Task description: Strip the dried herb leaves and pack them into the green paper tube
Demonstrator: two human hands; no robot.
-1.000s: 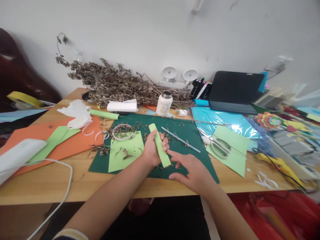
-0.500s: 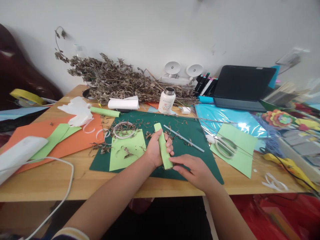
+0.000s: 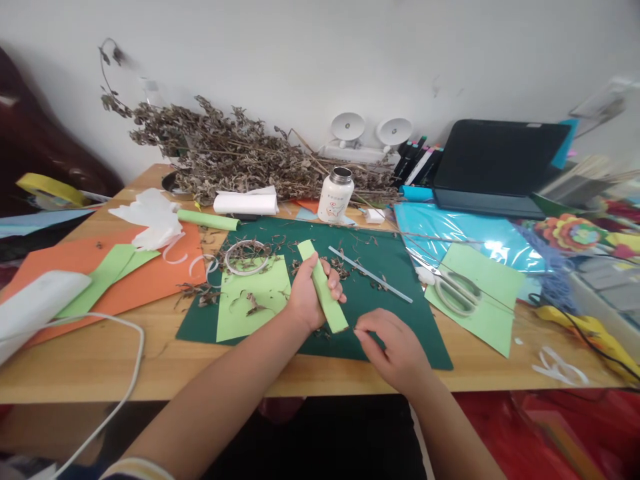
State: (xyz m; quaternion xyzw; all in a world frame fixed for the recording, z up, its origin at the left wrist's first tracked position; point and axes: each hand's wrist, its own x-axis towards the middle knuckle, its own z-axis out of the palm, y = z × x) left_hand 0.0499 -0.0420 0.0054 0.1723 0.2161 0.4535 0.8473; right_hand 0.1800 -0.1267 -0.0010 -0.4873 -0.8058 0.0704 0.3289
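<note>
My left hand (image 3: 309, 293) is closed around a light green rolled paper tube (image 3: 323, 287), held slanted over the dark green cutting mat (image 3: 395, 313). My right hand (image 3: 393, 347) rests on the mat just right of the tube's lower end, fingers curled in a pinch, not touching the tube; whether they hold anything is too small to see. A light green paper sheet (image 3: 253, 300) with dry leaf bits lies left of my left hand. A ring of clear tape (image 3: 245, 258) sits above that sheet.
Dried branches (image 3: 240, 157) pile against the wall. A white bottle (image 3: 335, 195), a glue stick rod (image 3: 370, 265), scissors (image 3: 450, 288) on green paper, orange paper (image 3: 150, 280), a white cable (image 3: 125, 373), blue sheets and a dark tablet (image 3: 495, 163) crowd the wooden table.
My right hand has drawn back from the tube's lower end and curled its fingers. The left hand keeps its grip on the tube. The view has shifted slightly.
</note>
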